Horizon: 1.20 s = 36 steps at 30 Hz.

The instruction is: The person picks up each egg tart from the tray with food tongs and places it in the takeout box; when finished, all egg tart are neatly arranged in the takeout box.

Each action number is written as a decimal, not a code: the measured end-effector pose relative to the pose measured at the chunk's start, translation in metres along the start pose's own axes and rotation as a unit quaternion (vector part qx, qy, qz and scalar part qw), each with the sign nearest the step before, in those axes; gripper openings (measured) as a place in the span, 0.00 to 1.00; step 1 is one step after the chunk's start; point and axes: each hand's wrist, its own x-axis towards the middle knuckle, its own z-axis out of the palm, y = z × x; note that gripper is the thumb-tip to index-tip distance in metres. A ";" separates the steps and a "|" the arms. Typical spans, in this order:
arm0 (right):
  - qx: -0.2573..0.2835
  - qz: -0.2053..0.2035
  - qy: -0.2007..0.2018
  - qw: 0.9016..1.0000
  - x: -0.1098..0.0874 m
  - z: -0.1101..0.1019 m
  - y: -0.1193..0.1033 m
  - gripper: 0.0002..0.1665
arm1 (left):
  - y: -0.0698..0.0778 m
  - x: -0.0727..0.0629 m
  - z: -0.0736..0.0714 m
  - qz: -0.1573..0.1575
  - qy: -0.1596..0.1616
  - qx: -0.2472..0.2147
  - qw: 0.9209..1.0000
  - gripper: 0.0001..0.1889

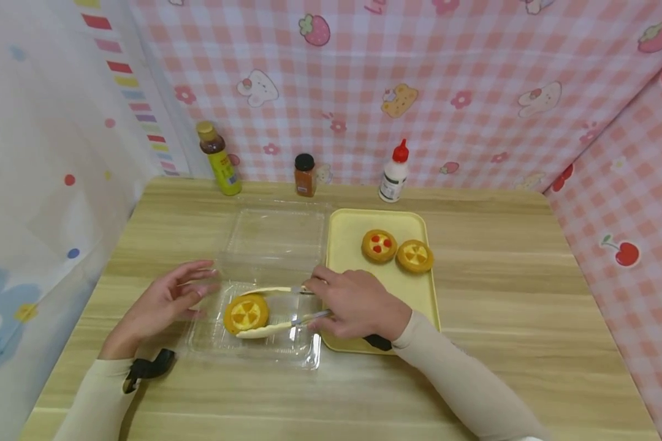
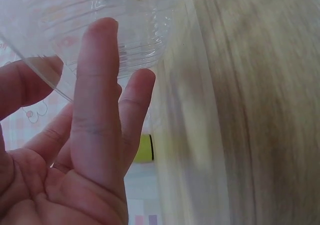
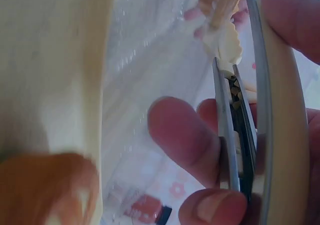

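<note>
My right hand grips a pair of tongs with cream tips and metal arms. The tips stand on either side of a round tart with a yellow wedge pattern on top. That tart is in or just over the base of a clear plastic clamshell box, whose lid lies folded back. Fingers spread and loosely bent, my left hand is at the box's left side. In the left wrist view, the clear plastic edge overlaps its fingers.
Right of the box lies a yellow tray with a red-dotted tart and a wedge-patterned tart. Along the table's back edge stand a yellow-green bottle, a black-capped jar and a white squeeze bottle with a red nozzle.
</note>
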 end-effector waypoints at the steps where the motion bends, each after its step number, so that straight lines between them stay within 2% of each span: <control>1: -0.005 -0.004 -0.003 1.000 0.002 0.002 -0.002 0.35 | 0.000 0.000 0.000 0.000 -0.001 -0.002 1.000 0.30; 9: -0.023 -0.007 0.004 1.000 0.014 0.006 -0.012 0.31 | -0.002 -0.001 -0.005 0.008 0.012 0.001 1.000 0.29; 18: -0.037 -0.019 -0.002 0.999 0.023 0.008 -0.021 0.32 | 0.002 0.001 -0.001 0.011 0.005 -0.003 1.000 0.30; 25: -0.068 -0.030 -0.009 0.997 0.030 0.012 -0.029 0.30 | 0.000 0.002 -0.001 0.016 0.004 -0.003 1.000 0.29; 36: -0.055 -0.014 -0.031 0.998 0.036 0.017 -0.031 0.30 | 0.000 0.004 0.003 0.021 0.002 0.000 1.000 0.29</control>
